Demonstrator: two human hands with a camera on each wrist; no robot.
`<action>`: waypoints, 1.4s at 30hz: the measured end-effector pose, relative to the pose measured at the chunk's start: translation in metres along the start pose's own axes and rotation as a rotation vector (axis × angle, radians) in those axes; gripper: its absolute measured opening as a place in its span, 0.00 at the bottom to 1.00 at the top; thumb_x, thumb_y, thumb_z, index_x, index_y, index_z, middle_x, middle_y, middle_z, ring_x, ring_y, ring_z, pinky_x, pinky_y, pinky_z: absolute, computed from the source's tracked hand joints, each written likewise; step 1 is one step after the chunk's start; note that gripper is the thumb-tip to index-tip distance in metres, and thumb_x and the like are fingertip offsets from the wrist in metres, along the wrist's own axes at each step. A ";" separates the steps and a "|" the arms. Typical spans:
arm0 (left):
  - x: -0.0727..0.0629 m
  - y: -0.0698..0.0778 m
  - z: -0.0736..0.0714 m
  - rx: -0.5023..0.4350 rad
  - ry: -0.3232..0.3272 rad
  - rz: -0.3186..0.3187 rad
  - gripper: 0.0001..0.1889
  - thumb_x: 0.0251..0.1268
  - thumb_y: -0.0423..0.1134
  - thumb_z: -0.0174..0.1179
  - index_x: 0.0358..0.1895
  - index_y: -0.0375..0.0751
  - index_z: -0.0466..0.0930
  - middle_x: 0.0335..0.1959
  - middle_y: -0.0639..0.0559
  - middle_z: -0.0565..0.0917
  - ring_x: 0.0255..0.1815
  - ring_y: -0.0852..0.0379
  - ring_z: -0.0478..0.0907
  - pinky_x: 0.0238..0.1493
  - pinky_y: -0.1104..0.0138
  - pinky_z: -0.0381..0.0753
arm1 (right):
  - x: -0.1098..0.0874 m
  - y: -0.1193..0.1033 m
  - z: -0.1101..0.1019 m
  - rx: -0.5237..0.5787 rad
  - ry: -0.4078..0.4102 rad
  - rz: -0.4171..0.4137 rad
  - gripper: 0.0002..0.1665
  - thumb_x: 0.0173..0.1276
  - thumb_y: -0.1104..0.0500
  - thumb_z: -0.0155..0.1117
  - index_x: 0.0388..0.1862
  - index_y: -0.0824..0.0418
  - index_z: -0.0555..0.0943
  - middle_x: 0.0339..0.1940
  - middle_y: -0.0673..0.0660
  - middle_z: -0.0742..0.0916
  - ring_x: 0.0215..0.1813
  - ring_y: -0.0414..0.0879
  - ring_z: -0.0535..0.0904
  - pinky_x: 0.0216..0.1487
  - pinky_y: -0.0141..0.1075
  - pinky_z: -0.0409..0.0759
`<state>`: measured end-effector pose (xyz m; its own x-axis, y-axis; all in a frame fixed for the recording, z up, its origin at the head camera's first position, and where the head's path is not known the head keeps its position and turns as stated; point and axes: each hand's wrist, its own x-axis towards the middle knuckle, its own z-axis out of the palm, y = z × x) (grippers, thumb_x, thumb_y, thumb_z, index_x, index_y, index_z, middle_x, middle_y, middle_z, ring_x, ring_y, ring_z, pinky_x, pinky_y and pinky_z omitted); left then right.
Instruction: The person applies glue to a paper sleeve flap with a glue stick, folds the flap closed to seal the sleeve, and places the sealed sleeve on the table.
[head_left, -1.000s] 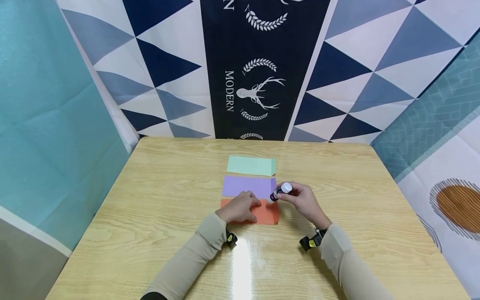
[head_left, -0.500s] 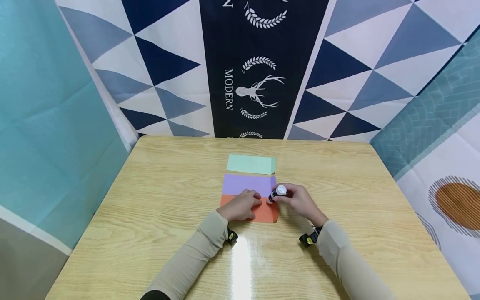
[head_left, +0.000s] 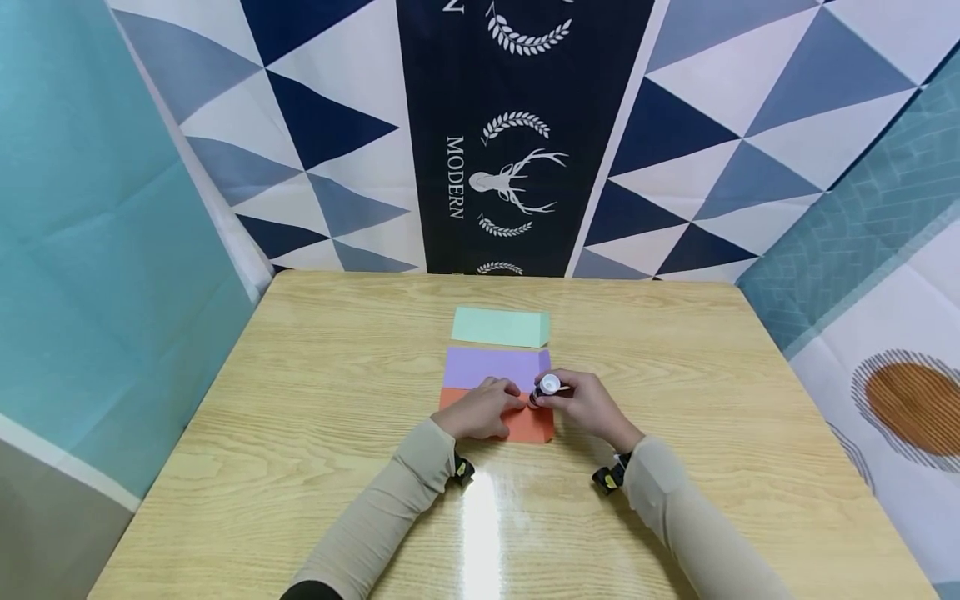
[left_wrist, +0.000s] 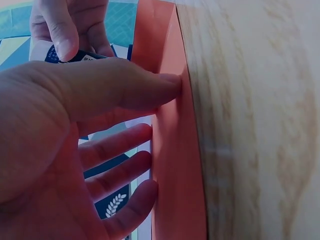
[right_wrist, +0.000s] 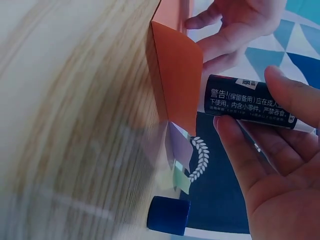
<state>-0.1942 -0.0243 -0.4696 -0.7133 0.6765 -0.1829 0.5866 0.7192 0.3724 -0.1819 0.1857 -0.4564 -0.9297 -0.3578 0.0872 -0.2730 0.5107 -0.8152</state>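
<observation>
Beneath the left fingers [left_wrist: 132, 136], the orange sheet [left_wrist: 177, 150] is presenting smooth, matt paper. Within the right fingers [right_wrist: 237, 150], the glue stick [right_wrist: 247, 102] is showing smooth plastic. Around both, the bench [head_left: 337, 383] is displaying glossy wood grain; beyond them, the backdrop [head_left: 525, 92] is showing matt cloth.

The head view was bright and fairly even, with a hard white streak of glare [head_left: 481, 533] on the glossy bench [head_left: 337, 392] and soft shadows beneath the sleeves [head_left: 690, 517]. Wide-angle stretch pulled at its outer edges. Both wrist views ran dimmer and cooler; in the left one, the fingers [left_wrist: 120, 142] lay in reddish shade and the wood grain looked soft. In the right one, the glue stick [right_wrist: 250, 100] showed crisp lettering, while hazy reflections washed the bench.
</observation>
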 end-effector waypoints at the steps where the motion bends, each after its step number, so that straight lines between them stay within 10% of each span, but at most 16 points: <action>1: 0.000 0.000 0.000 -0.005 0.000 -0.003 0.29 0.59 0.37 0.64 0.67 0.47 0.73 0.68 0.50 0.69 0.69 0.50 0.64 0.67 0.61 0.69 | 0.000 0.000 0.001 -0.003 -0.003 -0.003 0.16 0.62 0.67 0.68 0.49 0.71 0.82 0.46 0.66 0.87 0.50 0.57 0.84 0.48 0.38 0.85; 15: 0.003 0.000 0.002 -0.071 0.047 -0.018 0.24 0.61 0.43 0.68 0.61 0.47 0.79 0.64 0.50 0.73 0.63 0.52 0.67 0.63 0.64 0.71 | -0.009 -0.002 -0.003 -0.067 -0.071 -0.077 0.14 0.60 0.66 0.70 0.46 0.67 0.85 0.45 0.61 0.89 0.50 0.55 0.84 0.50 0.41 0.84; 26: 0.003 -0.001 0.001 -0.068 0.055 -0.032 0.21 0.60 0.43 0.68 0.57 0.47 0.80 0.62 0.52 0.74 0.63 0.53 0.67 0.64 0.64 0.71 | -0.019 -0.010 -0.013 -0.021 -0.289 -0.042 0.11 0.60 0.58 0.72 0.42 0.59 0.86 0.39 0.53 0.89 0.42 0.36 0.83 0.45 0.31 0.81; 33: 0.004 -0.003 0.002 -0.083 0.050 -0.043 0.21 0.60 0.42 0.68 0.57 0.47 0.80 0.62 0.52 0.73 0.63 0.53 0.66 0.65 0.64 0.70 | -0.013 -0.009 -0.018 0.024 -0.151 0.027 0.12 0.60 0.58 0.73 0.42 0.60 0.86 0.39 0.57 0.89 0.40 0.37 0.81 0.43 0.30 0.80; 42: 0.004 -0.004 0.002 -0.081 0.040 -0.040 0.18 0.61 0.43 0.68 0.54 0.48 0.80 0.62 0.52 0.73 0.64 0.53 0.65 0.65 0.63 0.70 | -0.008 -0.010 -0.008 -0.004 -0.271 -0.031 0.13 0.62 0.60 0.71 0.44 0.65 0.85 0.37 0.56 0.88 0.38 0.35 0.82 0.41 0.29 0.81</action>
<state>-0.1984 -0.0239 -0.4740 -0.7514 0.6394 -0.1628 0.5256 0.7292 0.4382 -0.1736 0.1898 -0.4440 -0.8207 -0.5696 -0.0446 -0.3023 0.4992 -0.8121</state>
